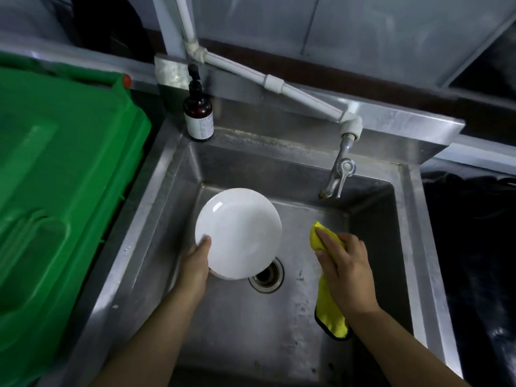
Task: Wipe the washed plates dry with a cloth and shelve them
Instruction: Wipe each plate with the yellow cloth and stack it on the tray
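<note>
1. Nearest the camera, two bare forearms reach out over a steel sink (156, 219), one on each side of the basin.
2. The right hand (344, 270) has its fingers (326, 238) curled round a yellow cloth (332, 317). One end of the cloth bunches above the knuckles and the other hangs below the wrist, over the right half of the basin.
3. The left hand (195, 263) grips a white plate (238, 233) at its lower left rim, the thumb lying on the upper face and the other fingers hidden beneath. The plate is held tilted above the basin floor and covers part of the drain (268, 277).
4. Cloth and plate are near each other but apart, so wiping looks not yet begun on this plate.
5. Risks, as I judge them: the plate hangs from a one-sided rim hold, and if it is wet it could slip and crack on the steel. Pressing the cloth on the far rim would lever it against that thumb.
6. The loose tail of the cloth could dip to the basin floor and pick up water or grime.
7. Further back, the tap (337, 177) juts out above the basin's right rear; raising the plate carelessly could knock it.
8. A dark pump bottle (198, 113) stands on the back left corner, with a green bin lid (64, 191) to the left. No shelf is visible.
</note>
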